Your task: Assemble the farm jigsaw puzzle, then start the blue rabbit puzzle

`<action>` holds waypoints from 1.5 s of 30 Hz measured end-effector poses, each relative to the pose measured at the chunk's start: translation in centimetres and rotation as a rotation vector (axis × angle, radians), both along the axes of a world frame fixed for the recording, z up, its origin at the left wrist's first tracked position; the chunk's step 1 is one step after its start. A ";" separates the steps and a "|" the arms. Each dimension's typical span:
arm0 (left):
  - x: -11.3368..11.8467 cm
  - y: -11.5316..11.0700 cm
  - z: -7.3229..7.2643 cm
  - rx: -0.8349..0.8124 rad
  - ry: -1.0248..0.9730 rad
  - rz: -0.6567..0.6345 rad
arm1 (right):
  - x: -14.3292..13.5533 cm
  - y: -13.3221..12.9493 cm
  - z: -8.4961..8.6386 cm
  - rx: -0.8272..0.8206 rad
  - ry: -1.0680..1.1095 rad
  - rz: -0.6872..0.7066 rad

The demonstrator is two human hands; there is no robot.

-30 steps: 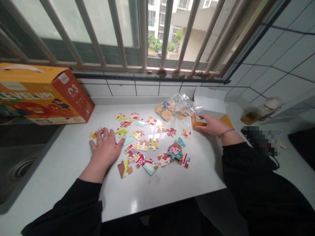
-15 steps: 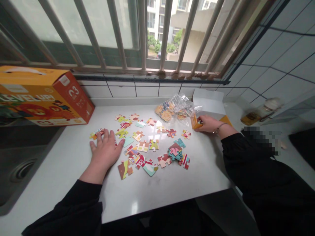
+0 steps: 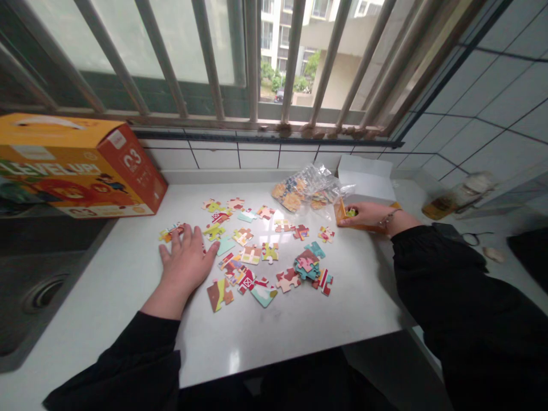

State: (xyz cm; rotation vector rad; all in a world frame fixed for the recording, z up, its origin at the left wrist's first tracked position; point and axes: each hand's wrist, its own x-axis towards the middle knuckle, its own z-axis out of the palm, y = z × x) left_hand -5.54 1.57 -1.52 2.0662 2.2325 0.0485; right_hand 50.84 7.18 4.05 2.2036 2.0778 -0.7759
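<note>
My left hand (image 3: 188,262) lies flat on the white counter, fingers spread. Puzzle pieces (image 3: 172,232) show just past its fingertips, and red bits peek out between finger and thumb. To its right, many loose cardboard puzzle pieces (image 3: 250,254) are scattered, with a small stack of teal and pink pieces (image 3: 307,264) at the right. My right hand (image 3: 368,214) reaches into an open orange and white box (image 3: 341,213), its fingers partly hidden by the box wall. A yellow-green puzzle piece (image 3: 351,212) shows at its fingertips.
Clear plastic bags of puzzle pieces (image 3: 293,194) lie against the box. A large orange carton (image 3: 85,171) stands at the left, beside a sink (image 3: 38,285). A bottle of amber liquid (image 3: 443,205) stands at the right. A barred window runs behind the counter.
My right hand has shifted slightly within the box, and a yellow-green piece now shows at its fingertips. The left hand stays flat in place. The view has moved slightly.
</note>
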 end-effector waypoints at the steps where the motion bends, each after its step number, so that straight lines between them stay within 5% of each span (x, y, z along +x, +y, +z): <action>1: 0.0 0.0 0.0 0.000 0.003 0.000 | 0.2 0.1 0.2 -0.056 0.005 0.026; 4: 0.0 0.0 0.1 -0.005 0.005 -0.002 | 0.9 0.4 0.6 -0.130 0.004 0.085; 10: 0.2 0.0 0.3 -0.020 0.003 0.005 | 1.3 0.4 0.5 0.027 -0.016 0.071; 16: 0.1 0.0 0.2 -0.021 0.009 0.003 | 1.5 -1.1 0.6 0.454 -0.027 -0.172; 21: -0.1 0.1 -0.1 -0.006 -0.008 0.006 | -0.2 -5.7 0.2 0.766 -0.005 -0.327; 26: 0.0 0.1 0.0 -0.003 -0.018 0.001 | -4.3 -10.5 -2.3 0.566 0.072 -0.055; 28: 0.1 0.1 0.2 -0.002 -0.019 0.002 | -4.9 -11.4 -3.0 0.548 0.072 -0.090; 33: 0.1 0.0 0.3 -0.001 -0.019 0.001 | -2.6 -10.7 -3.1 0.613 -0.111 -0.451; 38: -0.1 0.1 0.1 -0.009 -0.002 -0.002 | -0.9 -9.4 -3.5 0.407 -0.275 -0.346; 45: -0.2 0.2 -0.1 -0.002 -0.019 -0.002 | -2.5 -11.2 -3.6 0.526 -0.571 -0.262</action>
